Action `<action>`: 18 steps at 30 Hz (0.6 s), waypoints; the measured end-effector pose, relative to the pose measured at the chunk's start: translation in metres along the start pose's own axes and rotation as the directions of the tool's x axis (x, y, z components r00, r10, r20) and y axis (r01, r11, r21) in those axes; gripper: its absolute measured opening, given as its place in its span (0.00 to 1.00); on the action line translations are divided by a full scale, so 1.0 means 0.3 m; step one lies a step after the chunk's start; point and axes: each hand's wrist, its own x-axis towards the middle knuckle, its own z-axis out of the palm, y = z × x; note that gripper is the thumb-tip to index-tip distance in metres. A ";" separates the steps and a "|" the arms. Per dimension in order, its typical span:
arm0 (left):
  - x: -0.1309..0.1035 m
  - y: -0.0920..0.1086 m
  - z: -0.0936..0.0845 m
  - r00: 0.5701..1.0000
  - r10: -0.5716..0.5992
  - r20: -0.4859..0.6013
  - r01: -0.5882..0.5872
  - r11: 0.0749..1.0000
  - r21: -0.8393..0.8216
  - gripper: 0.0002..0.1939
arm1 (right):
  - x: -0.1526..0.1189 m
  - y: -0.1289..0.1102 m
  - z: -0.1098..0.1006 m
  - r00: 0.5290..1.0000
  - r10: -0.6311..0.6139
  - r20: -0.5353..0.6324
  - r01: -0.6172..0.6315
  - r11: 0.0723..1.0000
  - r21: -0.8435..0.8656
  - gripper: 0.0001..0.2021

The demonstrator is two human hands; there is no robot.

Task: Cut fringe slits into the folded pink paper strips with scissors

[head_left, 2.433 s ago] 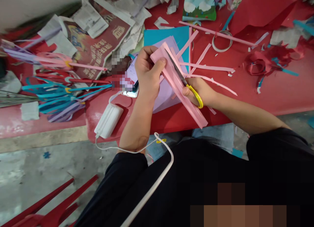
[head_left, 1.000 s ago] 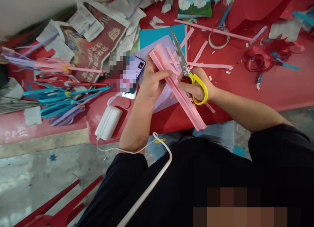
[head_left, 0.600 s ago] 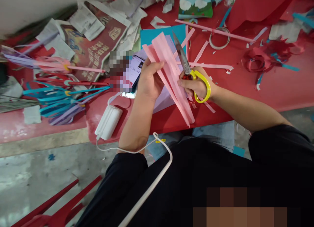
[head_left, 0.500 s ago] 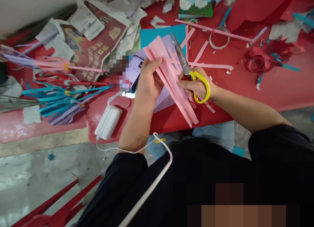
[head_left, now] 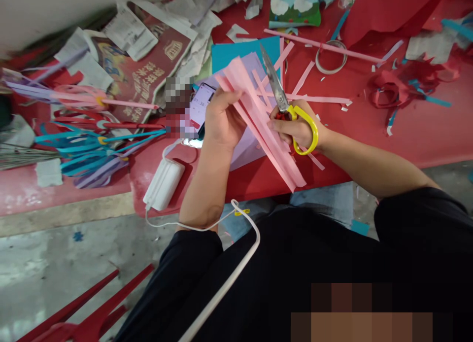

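Long pink paper strips (head_left: 254,110) slant across the middle of the view, held near their upper end by my left hand (head_left: 224,116), thumb on top. In my right hand (head_left: 295,127) is a pair of scissors (head_left: 275,81) with yellow handles, blades pointing up and away beyond the strips. The fingertips of that hand also touch the right edge of the pink strips. Underneath lie a lilac paper sheet (head_left: 244,152) and a blue paper sheet (head_left: 229,53). Loose pink strips (head_left: 321,98) are scattered to the right.
A lit phone (head_left: 201,104) and a white power bank (head_left: 163,184) with a cable sit left of my left arm. Bundles of blue paper loops (head_left: 79,145) lie farther left, below crumpled newspaper (head_left: 144,61). A tape roll (head_left: 331,57) and red paper scraps (head_left: 388,90) are on the right.
The lower ends of the pink strips have shifted slightly right and spread a little. The scissors have moved slightly right with my right hand. My left hand keeps its hold.
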 end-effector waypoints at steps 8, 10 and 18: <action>-0.039 -0.030 0.029 0.963 -0.218 0.159 0.179 0.957 0.230 0.19 | 0.014 -0.031 -0.030 0.993 -0.058 -0.103 0.053 0.997 -0.047 0.23; -0.041 -0.037 0.023 0.944 -0.247 0.218 0.185 0.945 0.270 0.18 | 0.020 -0.030 -0.037 0.988 -0.076 -0.136 0.068 0.996 -0.066 0.25; -0.033 -0.030 0.016 0.990 -0.132 0.054 0.114 0.959 0.257 0.23 | 0.038 -0.005 -0.065 0.983 -0.058 -0.172 0.033 0.988 -0.149 0.34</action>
